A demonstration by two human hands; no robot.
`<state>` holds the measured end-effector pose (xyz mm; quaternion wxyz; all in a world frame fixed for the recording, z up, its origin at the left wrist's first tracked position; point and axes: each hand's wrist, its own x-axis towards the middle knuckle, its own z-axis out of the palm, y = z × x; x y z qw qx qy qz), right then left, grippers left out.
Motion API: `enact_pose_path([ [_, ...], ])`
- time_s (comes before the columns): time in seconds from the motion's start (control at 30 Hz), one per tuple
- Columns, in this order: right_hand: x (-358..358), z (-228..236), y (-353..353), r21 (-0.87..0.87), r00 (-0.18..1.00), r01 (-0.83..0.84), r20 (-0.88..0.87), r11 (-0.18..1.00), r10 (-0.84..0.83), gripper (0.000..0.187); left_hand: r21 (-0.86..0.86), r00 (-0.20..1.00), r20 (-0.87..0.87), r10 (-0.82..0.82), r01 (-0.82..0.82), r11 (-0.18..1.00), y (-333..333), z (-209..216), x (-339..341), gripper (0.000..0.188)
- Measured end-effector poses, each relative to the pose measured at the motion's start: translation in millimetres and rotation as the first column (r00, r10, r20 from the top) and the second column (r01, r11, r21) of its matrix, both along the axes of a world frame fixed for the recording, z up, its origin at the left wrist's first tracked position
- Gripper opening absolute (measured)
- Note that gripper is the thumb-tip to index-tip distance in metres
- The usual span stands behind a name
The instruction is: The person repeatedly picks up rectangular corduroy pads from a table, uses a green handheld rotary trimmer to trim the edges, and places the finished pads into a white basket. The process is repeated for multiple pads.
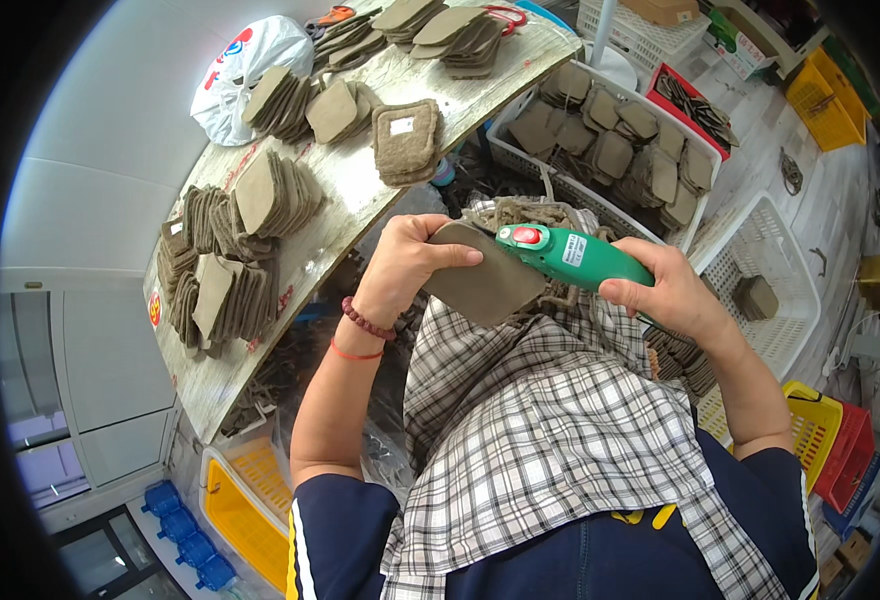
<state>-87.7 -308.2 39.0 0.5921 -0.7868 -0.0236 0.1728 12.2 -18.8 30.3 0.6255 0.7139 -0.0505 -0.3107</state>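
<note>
My left hand (405, 268) pinches a flat olive-brown fabric pad (488, 285) with rounded corners, thumb on top, above my lap. Wrapped round a green handheld electric cutter (578, 258) with a red button is my right hand (675, 290). The cutter's head lies at the pad's upper edge; whether its blade touches the fabric is hidden. Loose trimmed strips (520, 212) lie just beyond and beside the pad. A plaid apron (550, 420) covers my lap.
On the worktable (350, 215) at left stand several stacks of pads (270, 195) and a white plastic bag (250, 80). A white crate (700, 215) of pads is beyond my hands. Another white basket (790, 270) stands at right, a yellow bin (250, 510) at lower left.
</note>
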Motion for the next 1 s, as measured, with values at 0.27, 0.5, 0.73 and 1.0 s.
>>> enact_pose_path([
  [0.27, 23, -9, 10, 0.134, 1.000, -0.014, 0.010, 0.991, 0.012, 0.034, -0.144, 0.992, -0.100, -0.080, 0.065, 0.987, 4, -13, 20, 0.015],
  [0.5, 12, -32, -15, 0.332, 0.939, 0.345, -0.109, 0.878, -0.327, 0.041, -0.593, 0.707, -0.224, 0.671, -0.645, 0.482, 54, -37, 123, 0.031],
  [0.73, 0, -46, -25, 0.371, 0.929, 0.370, -0.128, 0.852, -0.348, 0.045, -0.220, 0.273, 0.292, 0.917, -0.914, 0.342, 76, -64, 220, 0.049],
  [1.0, -4, -57, -18, 0.345, 0.900, 0.436, -0.154, 0.831, -0.409, 0.038, 0.520, 0.466, 0.852, -0.241, -0.694, 0.497, -17, -87, 116, 0.055],
])
